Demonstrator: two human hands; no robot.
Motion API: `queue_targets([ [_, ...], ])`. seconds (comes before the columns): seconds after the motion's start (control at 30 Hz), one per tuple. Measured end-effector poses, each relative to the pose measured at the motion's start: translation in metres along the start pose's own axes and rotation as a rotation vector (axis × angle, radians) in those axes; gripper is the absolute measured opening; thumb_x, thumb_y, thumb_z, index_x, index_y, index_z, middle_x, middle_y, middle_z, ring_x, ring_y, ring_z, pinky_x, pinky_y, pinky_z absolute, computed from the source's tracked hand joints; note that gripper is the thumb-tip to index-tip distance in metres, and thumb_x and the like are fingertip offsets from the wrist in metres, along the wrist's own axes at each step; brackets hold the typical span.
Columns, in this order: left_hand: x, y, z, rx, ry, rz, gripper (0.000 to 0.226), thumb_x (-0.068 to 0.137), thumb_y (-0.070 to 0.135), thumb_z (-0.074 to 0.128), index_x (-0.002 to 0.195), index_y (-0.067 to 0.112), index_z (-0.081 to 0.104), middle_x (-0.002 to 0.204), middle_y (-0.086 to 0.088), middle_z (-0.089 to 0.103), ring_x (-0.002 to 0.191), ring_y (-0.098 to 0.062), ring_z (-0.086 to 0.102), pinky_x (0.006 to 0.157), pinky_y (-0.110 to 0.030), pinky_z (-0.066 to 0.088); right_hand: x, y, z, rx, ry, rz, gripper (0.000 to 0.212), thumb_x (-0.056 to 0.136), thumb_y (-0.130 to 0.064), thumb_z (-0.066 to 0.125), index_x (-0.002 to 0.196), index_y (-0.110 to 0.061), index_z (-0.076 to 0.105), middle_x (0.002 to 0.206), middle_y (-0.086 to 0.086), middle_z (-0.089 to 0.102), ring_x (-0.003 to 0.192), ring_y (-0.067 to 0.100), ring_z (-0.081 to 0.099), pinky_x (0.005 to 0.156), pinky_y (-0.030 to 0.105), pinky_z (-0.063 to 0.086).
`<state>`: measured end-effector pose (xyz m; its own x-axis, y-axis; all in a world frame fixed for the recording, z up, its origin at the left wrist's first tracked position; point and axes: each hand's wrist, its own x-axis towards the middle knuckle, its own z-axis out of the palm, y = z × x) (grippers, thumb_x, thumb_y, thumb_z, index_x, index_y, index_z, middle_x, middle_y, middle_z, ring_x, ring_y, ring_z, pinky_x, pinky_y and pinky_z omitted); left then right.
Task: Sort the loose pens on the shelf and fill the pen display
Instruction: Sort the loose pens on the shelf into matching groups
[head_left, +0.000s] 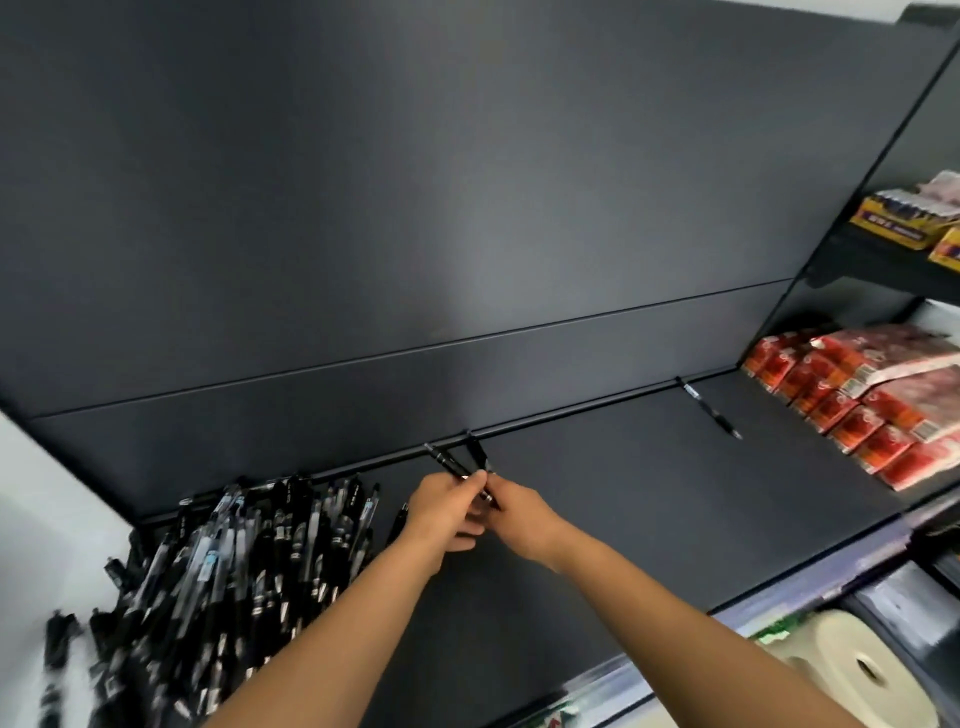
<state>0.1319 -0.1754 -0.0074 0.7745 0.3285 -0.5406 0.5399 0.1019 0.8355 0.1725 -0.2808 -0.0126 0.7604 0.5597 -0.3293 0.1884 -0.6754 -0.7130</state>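
A big heap of loose black pens (218, 582) covers the left end of the dark shelf (623, 509). Both hands meet at the back middle of the shelf, just right of the heap. My left hand (444, 512) pinches a black pen (447, 462) that points up and away toward the back wall. My right hand (519, 514) grips a second black pen (478, 452) beside it; the two pens cross near my fingertips. One single black pen (709, 410) lies alone at the back right of the shelf. No pen display is in view.
Red packets (841, 405) are stacked at the right end of the shelf. Yellow boxes (898, 223) sit on a higher shelf at far right. A white paper roll (862, 670) lies below the shelf's front edge. A white side panel (47, 509) borders the heap at left.
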Motion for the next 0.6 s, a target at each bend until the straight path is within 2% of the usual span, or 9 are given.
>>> queue_targets([
  [0.03, 0.004, 0.003, 0.006, 0.009, 0.017, 0.002, 0.019, 0.095, 0.030, 0.052, 0.088, 0.012, 0.058, 0.085, -0.009, 0.066, 0.073, -0.024, 0.066, 0.071, -0.036, 0.056, 0.002, 0.005, -0.005, -0.006, -0.009, -0.015, 0.030, 0.097, -0.016, 0.043, 0.125, -0.011, 0.052, 0.118, 0.009, 0.062, 0.107, 0.022, 0.059, 0.091, 0.034, 0.048],
  [0.07, 0.008, 0.005, 0.012, 0.011, 0.031, -0.006, 0.017, 0.095, 0.027, 0.052, 0.088, 0.012, 0.057, 0.084, -0.010, 0.066, 0.071, -0.023, 0.066, 0.070, -0.037, 0.056, 0.004, 0.010, -0.009, 0.020, -0.030, -0.027, 0.030, 0.099, -0.020, 0.042, 0.125, -0.011, 0.052, 0.116, 0.006, 0.063, 0.106, 0.020, 0.059, 0.090, 0.034, 0.049],
  [0.17, 0.019, 0.012, 0.030, 0.012, 0.047, -0.040, 0.016, 0.094, 0.021, 0.049, 0.084, 0.011, 0.058, 0.089, -0.015, 0.067, 0.071, -0.025, 0.066, 0.070, -0.037, 0.057, 0.009, 0.024, -0.026, 0.194, -0.102, 0.001, 0.027, 0.101, -0.019, 0.036, 0.122, -0.013, 0.054, 0.090, -0.008, 0.058, 0.079, 0.003, 0.053, 0.067, 0.017, 0.043],
  [0.23, 0.026, 0.018, 0.044, 0.016, 0.063, -0.046, 0.017, 0.094, 0.019, 0.048, 0.088, 0.008, 0.059, 0.092, -0.017, 0.068, 0.070, -0.026, 0.066, 0.067, -0.036, 0.057, 0.018, 0.037, -0.042, 0.221, -0.025, 0.057, 0.023, 0.100, -0.016, 0.036, 0.109, -0.015, 0.058, 0.079, -0.008, 0.054, 0.071, 0.005, 0.050, 0.063, 0.020, 0.044],
  [0.3, 0.034, 0.026, 0.054, 0.018, 0.087, -0.039, 0.013, 0.093, 0.015, 0.049, 0.093, 0.005, 0.057, 0.088, -0.017, 0.067, 0.064, -0.025, 0.065, 0.059, -0.033, 0.058, 0.030, 0.049, -0.058, 0.140, 0.055, 0.100, 0.019, 0.098, -0.014, 0.040, 0.100, -0.015, 0.059, 0.078, -0.003, 0.056, 0.077, 0.016, 0.055, 0.071, 0.028, 0.045],
  [0.37, 0.042, 0.030, 0.063, 0.035, 0.114, -0.020, 0.013, 0.095, 0.016, 0.051, 0.090, 0.004, 0.052, 0.079, -0.015, 0.063, 0.057, -0.023, 0.063, 0.052, -0.031, 0.057, 0.040, 0.063, -0.076, -0.008, 0.078, 0.113, 0.018, 0.097, -0.017, 0.045, 0.104, -0.015, 0.062, 0.089, 0.003, 0.061, 0.095, 0.024, 0.058, 0.079, 0.026, 0.042],
  [0.47, 0.049, 0.027, 0.072, 0.248, 0.200, 0.045, 0.017, 0.093, 0.022, 0.057, 0.090, 0.008, 0.048, 0.075, -0.010, 0.058, 0.052, -0.020, 0.060, 0.051, -0.033, 0.056, 0.052, 0.082, -0.095, -0.127, 0.076, 0.156, 0.010, 0.093, -0.028, 0.052, 0.092, -0.030, 0.062, 0.102, 0.000, 0.065, 0.104, 0.023, 0.060, 0.090, 0.033, 0.047],
  [0.53, 0.052, 0.024, 0.076, 0.487, 0.280, 0.108, 0.024, 0.091, 0.023, 0.058, 0.109, 0.015, 0.044, 0.087, -0.010, 0.062, 0.063, -0.024, 0.063, 0.054, -0.033, 0.055, 0.059, 0.091, -0.104, -0.113, 0.058, 0.138, 0.006, 0.091, -0.027, 0.055, 0.088, -0.030, 0.060, 0.105, 0.001, 0.066, 0.101, 0.023, 0.061, 0.088, 0.033, 0.049],
  [0.6, 0.056, 0.021, 0.079, 0.738, 0.347, 0.142, 0.050, 0.092, 0.024, 0.054, 0.136, 0.017, 0.031, 0.102, -0.011, 0.064, 0.086, -0.029, 0.064, 0.067, -0.032, 0.051, 0.066, 0.097, -0.108, -0.062, 0.040, 0.104, 0.005, 0.090, -0.022, 0.058, 0.092, -0.024, 0.062, 0.102, 0.004, 0.066, 0.089, 0.022, 0.061, 0.079, 0.029, 0.049],
])
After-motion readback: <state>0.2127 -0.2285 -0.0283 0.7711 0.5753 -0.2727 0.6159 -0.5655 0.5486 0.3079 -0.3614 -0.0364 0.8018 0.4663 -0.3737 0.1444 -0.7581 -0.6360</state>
